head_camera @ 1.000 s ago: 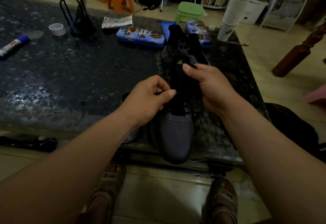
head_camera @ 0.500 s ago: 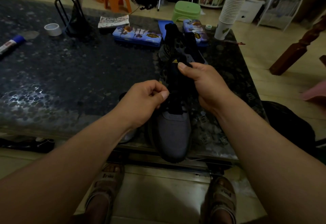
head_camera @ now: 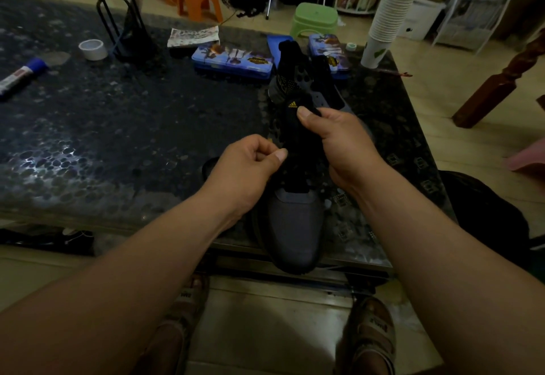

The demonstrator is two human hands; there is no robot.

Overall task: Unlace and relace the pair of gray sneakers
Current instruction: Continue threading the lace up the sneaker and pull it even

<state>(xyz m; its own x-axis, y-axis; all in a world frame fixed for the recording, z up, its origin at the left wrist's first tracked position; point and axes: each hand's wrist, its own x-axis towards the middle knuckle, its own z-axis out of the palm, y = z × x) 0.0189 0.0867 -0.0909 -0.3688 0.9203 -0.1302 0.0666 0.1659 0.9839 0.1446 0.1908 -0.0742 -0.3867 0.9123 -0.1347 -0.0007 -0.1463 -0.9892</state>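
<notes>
Gripping sneaker (head_camera: pixel 295 227) tongue (head_camera: pixel 290 113), right hand (head_camera: pixel 339 144) faces left hand (head_camera: pixel 244 168).

Gray sneaker (head_camera: pixel 295 227), right hand (head_camera: pixel 342 141) gripping tongue (head_camera: pixel 295 109), left hand (head_camera: pixel 247 168) pinching lace (head_camera: pixel 290 174)

Two bare forearms (head_camera: pixel 427 256) come in from the lower corners of the frame, ending in the left hand (head_camera: pixel 250 168) and the right hand (head_camera: pixel 339 141). Each hand shows a short-trimmed thumbnail. Along the bottom edge the feet wear light beige sandals, the left sandal (head_camera: pixel 182 309) at lower centre-left and the right sandal (head_camera: pixel 373 327) at lower centre-right. Both have broad straps across the foot, printed with small dark lettering.
</notes>
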